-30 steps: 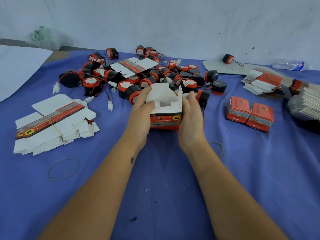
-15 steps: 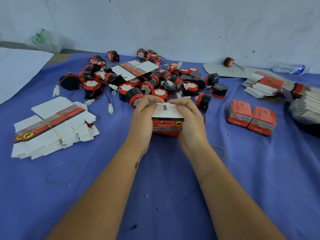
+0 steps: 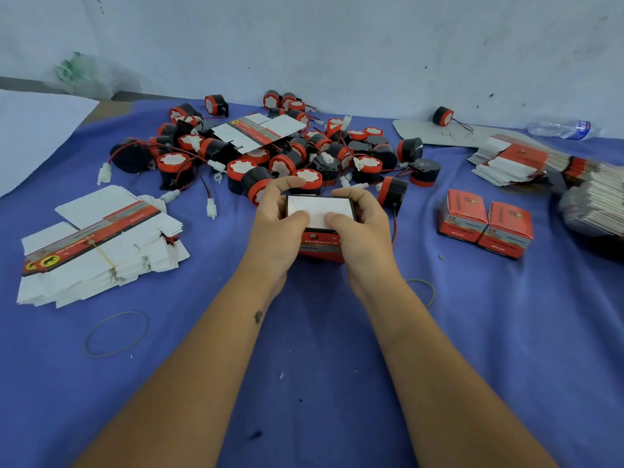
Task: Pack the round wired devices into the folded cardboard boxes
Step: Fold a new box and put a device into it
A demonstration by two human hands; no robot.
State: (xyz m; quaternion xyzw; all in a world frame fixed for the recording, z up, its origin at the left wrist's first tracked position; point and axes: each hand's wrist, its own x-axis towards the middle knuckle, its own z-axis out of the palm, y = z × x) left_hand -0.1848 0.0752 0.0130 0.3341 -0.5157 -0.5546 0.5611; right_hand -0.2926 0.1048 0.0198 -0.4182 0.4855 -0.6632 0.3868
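Cardboard box (image 3: 320,231) sitting on table (image 3: 472,332) just before device pile (image 3: 287,153), both hands gripping it. Top flaps, standing open a second ago, now lying flat; left hand (image 3: 277,224) and right hand (image 3: 361,228) thumbs pressing white flap down. Closing nearly finished. Two packed boxes (image 3: 486,221) waiting to right.

Both hands hold a red box (image 3: 320,241) mid-table, walled in behind by a heap of round wired devices (image 3: 270,157) that runs toward the far edge. Toward the left edge lies a stack of flat cartons (image 3: 98,248), with a rubber band (image 3: 116,333) near it. Toward the right edge stand two closed boxes (image 3: 486,224) and more carton stacks (image 3: 526,160). Bare blue cloth (image 3: 506,349) lies open along the near edge, between and beside the forearms.
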